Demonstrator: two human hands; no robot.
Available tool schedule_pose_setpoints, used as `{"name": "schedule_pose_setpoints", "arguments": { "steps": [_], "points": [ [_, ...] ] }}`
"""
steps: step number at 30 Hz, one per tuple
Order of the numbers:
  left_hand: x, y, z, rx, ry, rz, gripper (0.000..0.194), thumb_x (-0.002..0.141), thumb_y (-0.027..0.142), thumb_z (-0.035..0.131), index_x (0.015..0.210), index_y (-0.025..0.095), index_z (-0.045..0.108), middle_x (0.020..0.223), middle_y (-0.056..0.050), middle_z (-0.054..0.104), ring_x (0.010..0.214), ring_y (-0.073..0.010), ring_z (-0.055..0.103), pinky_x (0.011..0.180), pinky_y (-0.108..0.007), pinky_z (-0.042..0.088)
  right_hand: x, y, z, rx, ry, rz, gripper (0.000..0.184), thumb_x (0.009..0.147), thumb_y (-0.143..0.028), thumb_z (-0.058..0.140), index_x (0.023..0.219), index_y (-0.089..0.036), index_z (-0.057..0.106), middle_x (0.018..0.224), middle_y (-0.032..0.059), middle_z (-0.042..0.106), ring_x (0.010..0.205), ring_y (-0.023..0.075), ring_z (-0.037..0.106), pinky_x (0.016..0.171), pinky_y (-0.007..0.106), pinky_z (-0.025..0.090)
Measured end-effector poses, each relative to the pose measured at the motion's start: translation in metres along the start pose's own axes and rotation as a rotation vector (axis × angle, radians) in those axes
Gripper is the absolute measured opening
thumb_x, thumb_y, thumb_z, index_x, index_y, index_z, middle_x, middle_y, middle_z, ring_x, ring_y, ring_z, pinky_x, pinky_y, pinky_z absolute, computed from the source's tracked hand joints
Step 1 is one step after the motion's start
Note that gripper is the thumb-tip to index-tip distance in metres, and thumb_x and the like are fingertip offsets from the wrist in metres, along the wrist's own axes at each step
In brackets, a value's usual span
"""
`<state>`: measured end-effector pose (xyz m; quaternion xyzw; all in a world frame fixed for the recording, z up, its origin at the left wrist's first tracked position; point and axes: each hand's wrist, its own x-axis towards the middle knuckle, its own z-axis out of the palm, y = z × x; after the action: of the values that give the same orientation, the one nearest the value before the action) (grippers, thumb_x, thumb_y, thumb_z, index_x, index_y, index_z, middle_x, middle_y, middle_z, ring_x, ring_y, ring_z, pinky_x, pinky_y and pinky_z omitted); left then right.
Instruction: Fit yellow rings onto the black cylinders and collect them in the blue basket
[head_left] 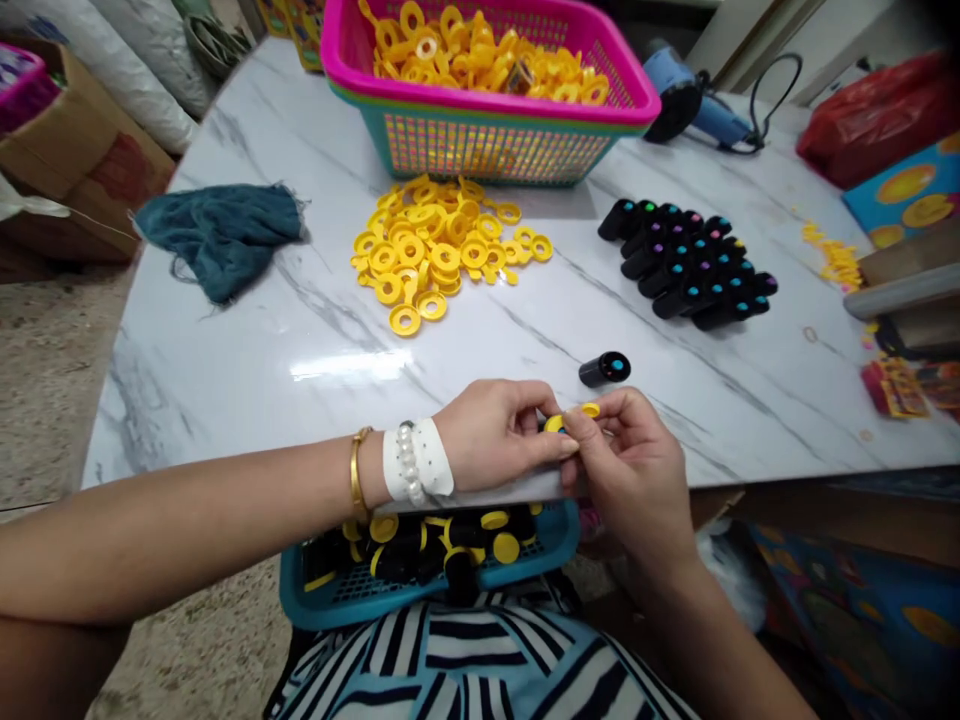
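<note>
My left hand [495, 435] and my right hand [630, 470] meet just over the front edge of a white marble table [217, 380]. The left fingertips hold a small yellow ring [555, 424] on a dark piece, mostly hidden by my fingers. A second yellow piece [590, 409] shows at the right thumb and forefinger. A black tube [604, 369] with a blue-dotted end lies just beyond my hands. Farther back are a loose pile of yellow rings [427, 250] and tight rows of black tubes [686, 265] with coloured ends.
A pink-rimmed basket [487, 105] of yellow rings stands at the table's back. A teal cloth [221, 240] lies left, a blue heat gun [694, 100] back right. A teal tray [427, 565] of black-and-yellow pieces sits below the table edge, on my lap.
</note>
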<state>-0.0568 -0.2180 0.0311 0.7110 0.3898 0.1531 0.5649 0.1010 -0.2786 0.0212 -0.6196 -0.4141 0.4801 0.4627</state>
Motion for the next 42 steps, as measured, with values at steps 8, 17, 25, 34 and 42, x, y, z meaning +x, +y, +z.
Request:
{"name": "schedule_pose_setpoints", "arguments": {
  "steps": [8, 17, 25, 34, 42],
  "points": [
    [-0.01, -0.008, 0.012, 0.246, 0.121, 0.253, 0.041, 0.084, 0.045, 0.063, 0.112, 0.015, 0.054, 0.081, -0.002, 0.061, 0.073, -0.0156, 0.059, 0.066, -0.028, 0.049, -0.005, 0.004, 0.005, -0.046, 0.077, -0.102, 0.02, 0.087, -0.036, 0.066, 0.083, -0.023, 0.052, 0.066, -0.0047, 0.056, 0.043, 0.0085, 0.051, 0.04, 0.021, 0.044],
    [-0.008, -0.016, 0.006, 0.419, 0.066, 0.388, 0.027, 0.093, 0.036, 0.049, 0.111, 0.021, 0.063, 0.099, -0.004, 0.057, 0.083, -0.0139, 0.059, 0.074, -0.025, 0.051, 0.005, -0.004, -0.034, 0.044, -0.262, 0.149, 0.024, 0.088, -0.039, 0.064, 0.08, -0.018, 0.059, 0.058, -0.002, 0.06, 0.045, 0.0087, 0.051, 0.043, 0.02, 0.042],
    [0.0, -0.011, 0.009, 0.494, 0.053, 0.289, 0.022, 0.088, 0.036, 0.055, 0.096, 0.018, 0.065, 0.089, -0.003, 0.06, 0.074, -0.0143, 0.059, 0.064, -0.025, 0.047, 0.008, -0.016, -0.019, -0.046, -0.298, 0.23, 0.028, 0.084, -0.042, 0.067, 0.088, -0.023, 0.048, 0.062, -0.0067, 0.056, 0.05, 0.011, 0.057, 0.049, 0.023, 0.053],
    [-0.005, -0.005, 0.006, 0.674, 0.037, 0.194, 0.029, 0.083, 0.044, 0.06, 0.091, 0.017, 0.054, 0.088, -0.005, 0.064, 0.074, -0.0209, 0.063, 0.056, -0.028, 0.046, -0.012, 0.005, -0.009, -0.474, -0.151, -0.245, 0.018, 0.086, -0.032, 0.064, 0.099, -0.023, 0.055, 0.065, -0.0048, 0.049, 0.052, 0.011, 0.045, 0.047, 0.023, 0.038],
    [-0.032, 0.016, -0.011, 0.816, -0.247, 0.237, 0.038, 0.075, 0.049, 0.07, 0.093, 0.018, 0.059, 0.087, -0.004, 0.065, 0.069, -0.0206, 0.063, 0.052, -0.029, 0.046, -0.037, -0.003, -0.013, -0.637, -0.495, -0.267, 0.008, 0.083, -0.023, 0.059, 0.079, -0.023, 0.052, 0.061, -0.0051, 0.047, 0.052, 0.0105, 0.045, 0.047, 0.021, 0.037]
  ]
}}
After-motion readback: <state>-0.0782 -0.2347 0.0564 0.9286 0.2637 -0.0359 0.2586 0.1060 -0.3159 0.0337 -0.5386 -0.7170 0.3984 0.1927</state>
